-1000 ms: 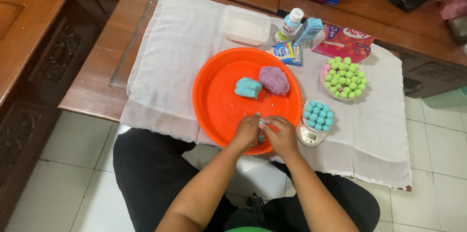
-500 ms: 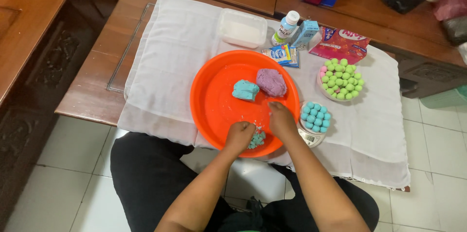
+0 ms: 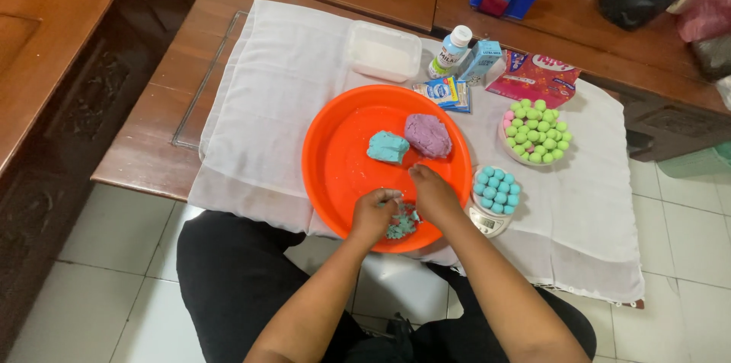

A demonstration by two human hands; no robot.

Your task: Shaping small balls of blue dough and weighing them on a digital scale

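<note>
Working at the lower edge of the orange tray [image 3: 335, 173] in the middle of the frame, your left hand [image 3: 373, 214] is pinched around a small bit of blue-green dough [image 3: 401, 224] that sits crumbled on the tray just beside it; your right hand [image 3: 432, 192] rests close against the same crumbs, fingers curled, though you cannot tell whether it grips anything. Above your hands on the tray lie a blue lump [image 3: 387, 146] and a purple lump [image 3: 427, 135], touching; right of the tray a bowl of blue balls [image 3: 496, 188] sits on a small scale [image 3: 486, 220], with a bowl of green balls [image 3: 537, 131] further up, all on a white cloth [image 3: 266, 104].
</note>
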